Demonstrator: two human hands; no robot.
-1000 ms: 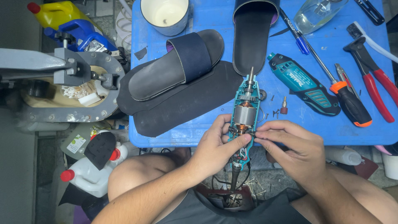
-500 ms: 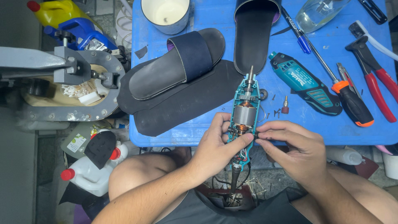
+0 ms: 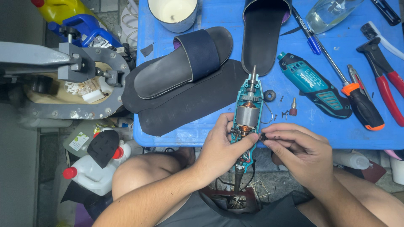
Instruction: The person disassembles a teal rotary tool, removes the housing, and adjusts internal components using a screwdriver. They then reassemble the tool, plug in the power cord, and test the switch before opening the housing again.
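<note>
1. Two bare hands are working at the near edge of a blue table [image 3: 168, 126], above the person's knees.
2. The left hand [image 3: 221, 147] is wrapping its fingers closed around the lower half of an opened rotary tool [image 3: 247, 117], gripping it firmly; the teal half-shell is lying open, showing the copper-wound motor and the metal shaft pointing away from the person.
3. The right hand [image 3: 299, 151] is pinching a small black part [image 3: 264, 136] between thumb and fingertips, clamped on it just beside the tool's right edge; what kind of part it is cannot be told.
4. A dark cord is hanging from the tool's lower end, down between the knees.
5. Just beyond the right hand, a small black ring [image 3: 269, 95] and a few loose screws [image 3: 286, 112] are lying on the table.
6. Further right, a second teal rotary tool [image 3: 313, 90] is lying fully assembled, with an orange-and-black screwdriver [image 3: 357, 101] beside it and red-handled pliers [image 3: 385, 82] near the table's right edge.
7. To the left of the opened tool, a dark slide sandal [image 3: 185, 63] is resting on flat black rubber sheets [image 3: 189, 105], and another sandal [image 3: 263, 33] is lying at the far edge.
8. At the far side, a white cup [image 3: 174, 14], a blue pen [image 3: 305, 31] and a clear glass piece [image 3: 330, 12] are sitting well apart from the hands.
9. Off the table to the left, a grey metal stand [image 3: 63, 80] is standing over white bottles with red caps [image 3: 90, 172].
</note>
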